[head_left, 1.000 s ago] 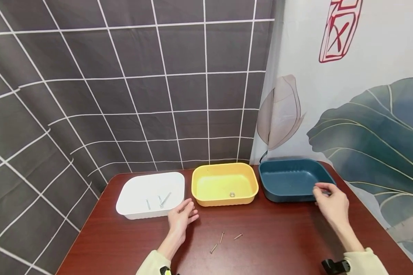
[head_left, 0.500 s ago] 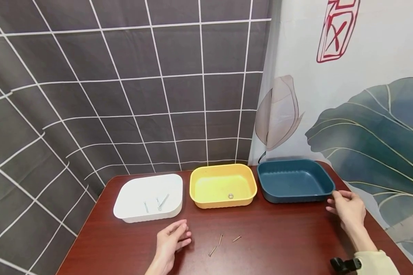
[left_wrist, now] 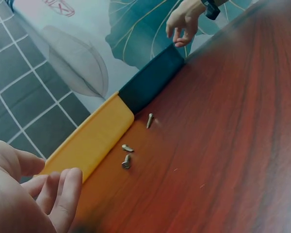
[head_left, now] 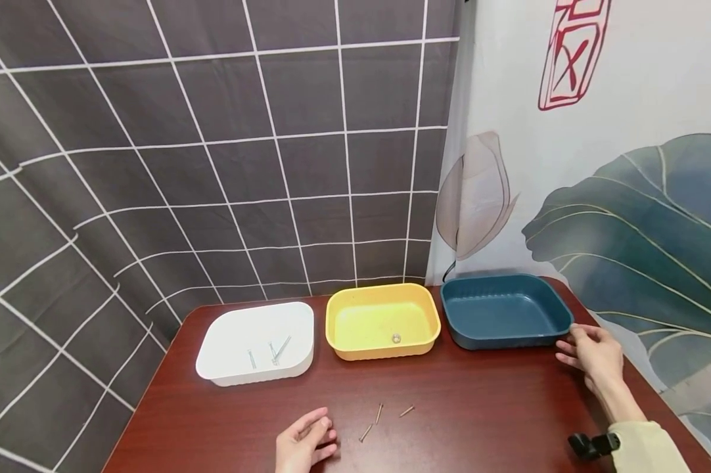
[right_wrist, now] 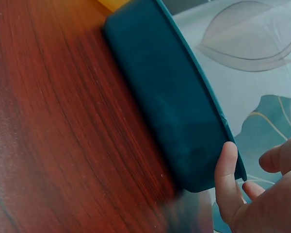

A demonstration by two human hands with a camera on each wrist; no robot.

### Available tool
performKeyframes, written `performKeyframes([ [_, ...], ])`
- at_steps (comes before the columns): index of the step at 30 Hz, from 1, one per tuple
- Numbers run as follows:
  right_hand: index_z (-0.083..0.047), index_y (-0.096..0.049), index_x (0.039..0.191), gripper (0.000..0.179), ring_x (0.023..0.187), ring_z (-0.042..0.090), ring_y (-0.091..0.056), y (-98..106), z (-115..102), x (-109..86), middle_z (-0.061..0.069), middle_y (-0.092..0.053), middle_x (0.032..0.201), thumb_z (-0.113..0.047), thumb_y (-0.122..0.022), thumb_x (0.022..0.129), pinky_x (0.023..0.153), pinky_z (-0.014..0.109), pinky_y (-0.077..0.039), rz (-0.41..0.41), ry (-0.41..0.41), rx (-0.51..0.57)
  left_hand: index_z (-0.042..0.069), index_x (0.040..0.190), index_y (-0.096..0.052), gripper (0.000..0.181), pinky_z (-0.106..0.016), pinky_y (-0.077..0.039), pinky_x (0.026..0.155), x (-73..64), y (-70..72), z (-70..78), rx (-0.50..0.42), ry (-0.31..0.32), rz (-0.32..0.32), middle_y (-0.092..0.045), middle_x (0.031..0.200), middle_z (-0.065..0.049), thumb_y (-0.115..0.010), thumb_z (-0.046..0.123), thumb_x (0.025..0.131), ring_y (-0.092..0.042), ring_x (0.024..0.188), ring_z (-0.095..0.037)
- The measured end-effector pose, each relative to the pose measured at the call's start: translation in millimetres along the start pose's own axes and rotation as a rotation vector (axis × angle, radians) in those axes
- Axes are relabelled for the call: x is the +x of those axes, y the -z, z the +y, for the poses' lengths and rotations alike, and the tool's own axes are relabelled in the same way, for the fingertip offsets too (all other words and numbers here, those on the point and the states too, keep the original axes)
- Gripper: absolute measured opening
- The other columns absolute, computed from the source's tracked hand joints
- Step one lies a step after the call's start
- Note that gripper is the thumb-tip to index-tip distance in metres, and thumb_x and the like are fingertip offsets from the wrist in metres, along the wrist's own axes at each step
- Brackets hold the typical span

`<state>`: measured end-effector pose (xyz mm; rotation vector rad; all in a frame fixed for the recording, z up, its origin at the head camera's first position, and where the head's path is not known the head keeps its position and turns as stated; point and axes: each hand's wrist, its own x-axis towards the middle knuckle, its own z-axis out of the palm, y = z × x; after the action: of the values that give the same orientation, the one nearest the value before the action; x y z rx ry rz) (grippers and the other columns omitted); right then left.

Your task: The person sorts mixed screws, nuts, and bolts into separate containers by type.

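Note:
My right hand is at the near right corner of the blue tray. In the right wrist view its fingers lie along the tray's outer wall, with the thumb apart. My left hand is over the front of the table, loosely bent and holding nothing. To its right lie 3 bronze-coloured screws on the dark red table. Left of the blue tray stands a yellow tray with a small silvery nut in it. A white tray holds several silvery screws.
All three trays stand in a row along the table's back edge. Behind them hang a dark grey gridded cloth and a pale cloth with painted leaves. A thin black cable shows behind the blue tray.
My left hand has drawn back from beside the white tray toward the table's front. My right hand has moved from over the blue tray's front rim to its right corner.

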<state>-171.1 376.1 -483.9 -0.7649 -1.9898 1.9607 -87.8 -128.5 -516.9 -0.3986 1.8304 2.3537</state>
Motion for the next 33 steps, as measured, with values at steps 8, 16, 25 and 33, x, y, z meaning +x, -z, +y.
performKeyframes([
  [8,0.011,-0.033,0.139,0.052,0.058,0.008,-0.068,-5,5,7.7,0.014,-0.054,0.097,-0.025,-0.047,0.106,0.059,0.037,-0.065,0.039,-0.02,-0.133,-0.018,0.124,-0.055,0.039,-0.034,-0.066,0.064,-5.8,-7.2,-7.3,0.058,-0.049,0.049,-0.07,0.091,-0.012,-0.067,-0.002,0.092,-0.069,0.073,-0.017],
  [16,0.006,-0.041,0.135,0.037,0.053,0.009,-0.064,-1,1,18.7,-0.002,-0.053,0.074,-0.013,-0.049,0.104,0.054,0.032,-0.064,0.064,-0.081,-0.011,-0.02,0.125,-0.054,0.04,-0.035,-0.066,0.065,-7.8,-10.3,-7.4,0.029,-0.062,0.039,-0.069,0.089,-0.011,-0.067,-0.004,0.091,-0.069,0.073,-0.017],
  [25,-0.002,-0.049,0.12,0.02,0.056,0.013,-0.065,5,-10,26.0,0.002,-0.057,0.07,-0.001,-0.05,0.101,0.061,0.029,-0.064,-0.053,-0.181,0.193,-0.022,0.123,-0.053,0.037,-0.035,-0.066,0.066,-4.9,-17.9,-9.9,0.047,-0.119,0.064,-0.065,0.086,-0.01,-0.064,-0.011,0.09,-0.067,0.073,-0.016],
  [33,-0.001,-0.048,0.121,0.02,0.056,0.013,-0.065,4,-12,27.2,0.002,-0.055,0.072,-0.002,-0.049,0.101,0.061,0.029,-0.064,-0.031,-0.175,0.152,-0.016,0.106,-0.066,0.026,-0.024,-0.063,0.059,-3.6,-34.6,-20.1,0.237,-0.314,0.197,-0.066,0.083,-0.012,-0.071,-0.012,0.081,-0.064,0.068,-0.009],
])
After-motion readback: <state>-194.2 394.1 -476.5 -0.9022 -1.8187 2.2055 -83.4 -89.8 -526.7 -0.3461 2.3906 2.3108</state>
